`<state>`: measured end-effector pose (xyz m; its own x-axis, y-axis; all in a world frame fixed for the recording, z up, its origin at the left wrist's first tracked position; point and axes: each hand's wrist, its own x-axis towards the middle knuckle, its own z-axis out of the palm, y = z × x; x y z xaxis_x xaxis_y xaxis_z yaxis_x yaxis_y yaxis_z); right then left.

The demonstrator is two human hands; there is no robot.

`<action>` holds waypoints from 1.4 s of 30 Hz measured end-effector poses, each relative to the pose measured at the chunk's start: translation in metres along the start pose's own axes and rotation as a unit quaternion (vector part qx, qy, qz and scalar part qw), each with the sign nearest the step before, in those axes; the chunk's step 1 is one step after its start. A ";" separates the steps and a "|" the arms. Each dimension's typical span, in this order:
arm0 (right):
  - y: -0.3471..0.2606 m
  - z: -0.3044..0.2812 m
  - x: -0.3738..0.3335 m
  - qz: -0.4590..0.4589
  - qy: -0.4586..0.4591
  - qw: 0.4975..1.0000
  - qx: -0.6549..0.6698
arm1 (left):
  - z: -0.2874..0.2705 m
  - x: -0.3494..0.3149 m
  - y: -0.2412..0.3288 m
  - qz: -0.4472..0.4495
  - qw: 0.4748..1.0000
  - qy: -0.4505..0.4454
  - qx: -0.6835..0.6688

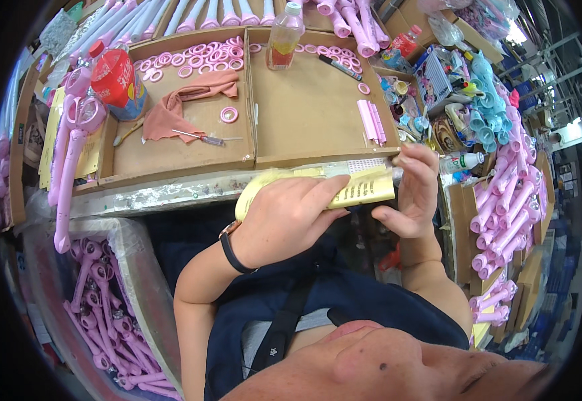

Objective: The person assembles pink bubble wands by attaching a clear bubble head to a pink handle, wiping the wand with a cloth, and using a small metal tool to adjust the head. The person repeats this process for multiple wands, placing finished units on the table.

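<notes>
Between the thumb and fingers of my left hand (287, 210) is a yellow printed paper sheet (373, 187), curled along its length. Its left part passes behind that hand. My right hand (416, 190) is raised at the sheet's right end, thumb and fingers apart, and I see nothing held in it. Whether its fingertips touch the paper I cannot tell. Just beyond the sheet lies the front edge of a shallow cardboard tray (317, 127). In that tray are pink tube pieces (371, 122), a black marker (339, 67) and pink rings.
The left cardboard tray (127, 157) holds pink rings (211, 55), a salmon cloth (187, 100) and a screwdriver (199, 137). A drink bottle (284, 40) stands between the trays. Pink wand-like toys fill a lined bin (137, 247) at left; more pink pieces (508, 214) are stacked at right.
</notes>
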<state>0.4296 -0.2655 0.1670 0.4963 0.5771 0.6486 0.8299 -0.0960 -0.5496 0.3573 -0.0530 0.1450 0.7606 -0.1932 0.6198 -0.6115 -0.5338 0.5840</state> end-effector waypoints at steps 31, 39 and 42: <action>0.126 -0.064 -0.003 0.246 0.352 0.879 0.207 | -0.051 -0.052 -0.061 -0.423 0.896 0.032 -0.131; 0.263 0.005 0.024 0.314 0.132 0.928 -0.149 | 0.013 -0.007 -0.083 -0.076 0.980 0.049 0.177; 0.262 0.033 0.031 0.341 0.019 0.905 -0.254 | 0.043 0.009 -0.094 -0.014 0.983 0.025 0.184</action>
<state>0.6536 -0.2454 0.0259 0.9376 0.2154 0.2728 0.3324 -0.7853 -0.5224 0.4308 -0.0397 0.0727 0.7580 -0.1387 0.6374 -0.4640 -0.8014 0.3774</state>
